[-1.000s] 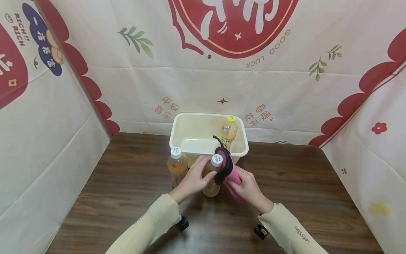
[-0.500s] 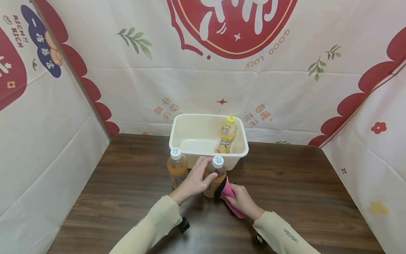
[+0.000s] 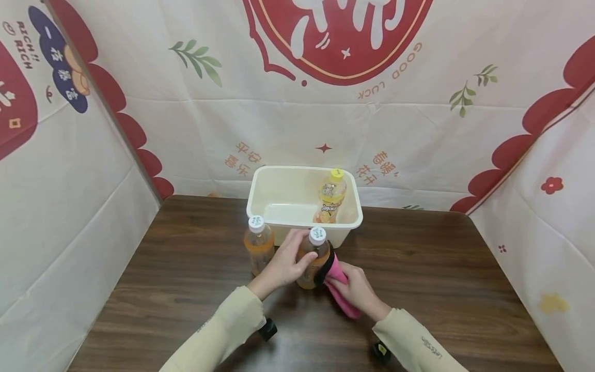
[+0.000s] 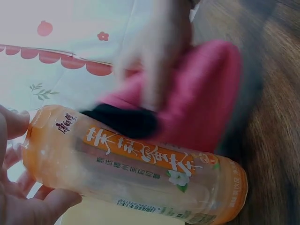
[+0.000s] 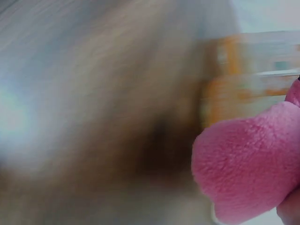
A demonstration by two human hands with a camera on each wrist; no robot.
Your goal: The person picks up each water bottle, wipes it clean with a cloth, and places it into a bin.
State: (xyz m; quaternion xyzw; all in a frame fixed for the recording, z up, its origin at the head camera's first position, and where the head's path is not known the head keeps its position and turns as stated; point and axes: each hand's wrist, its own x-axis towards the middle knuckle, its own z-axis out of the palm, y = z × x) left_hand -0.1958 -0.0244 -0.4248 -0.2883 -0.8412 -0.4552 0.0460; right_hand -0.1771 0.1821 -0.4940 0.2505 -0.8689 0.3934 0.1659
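My left hand (image 3: 284,266) grips the upper part of a clear plastic drink bottle (image 3: 307,279) with a white cap and an orange label. The bottle stands upright on the table. My right hand (image 3: 357,289) holds a pink plush cloth (image 3: 343,299) with a black edge, pressed against the bottle's right side. In the left wrist view the bottle (image 4: 140,164) shows its printed label, and the cloth (image 4: 201,93) is blurred over it. The right wrist view shows the fuzzy cloth (image 5: 248,164) close up, while the right hand is mostly out of frame there.
A second white-capped bottle (image 3: 259,250) stands just left of my left hand. Behind the bottles is a cream plastic bin (image 3: 283,227), with a yellow-capped bottle (image 3: 331,199) leaning in its right end. Printed fabric (image 3: 297,124) walls the brown table (image 3: 195,289).
The pink cloth has come down from beside the bottle's cap to its lower side, then risen slightly. My left hand and the bottle have stayed put.
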